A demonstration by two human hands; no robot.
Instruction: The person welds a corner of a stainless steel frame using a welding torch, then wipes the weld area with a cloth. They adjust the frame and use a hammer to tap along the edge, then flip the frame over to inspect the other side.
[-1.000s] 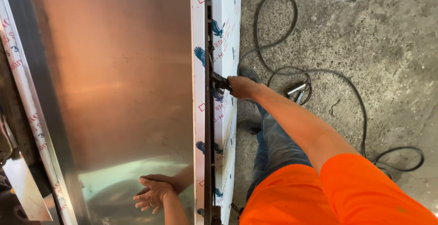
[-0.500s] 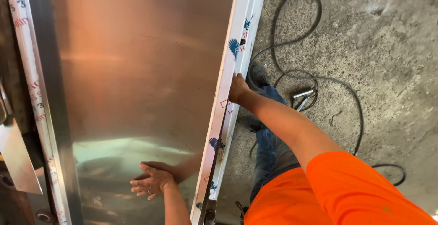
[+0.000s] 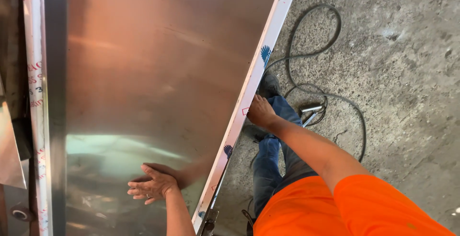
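The person is steadying a large, shiny stainless-steel sheet panel (image 3: 158,73) with a folded edge wrapped in white protective film (image 3: 249,92), which is lying tilted above the grey concrete floor (image 3: 407,73). The left hand (image 3: 152,185) is resting flat and open on the reflective face, fingers spread, gripping nothing. The right hand (image 3: 260,111) is curling around the filmed edge, fingers hidden behind it. This looks like a repositioning step; any further shift would seem to call for firm hold on that edge and even pressure on the face. A black cable (image 3: 330,49) is looping on the floor beside the foot
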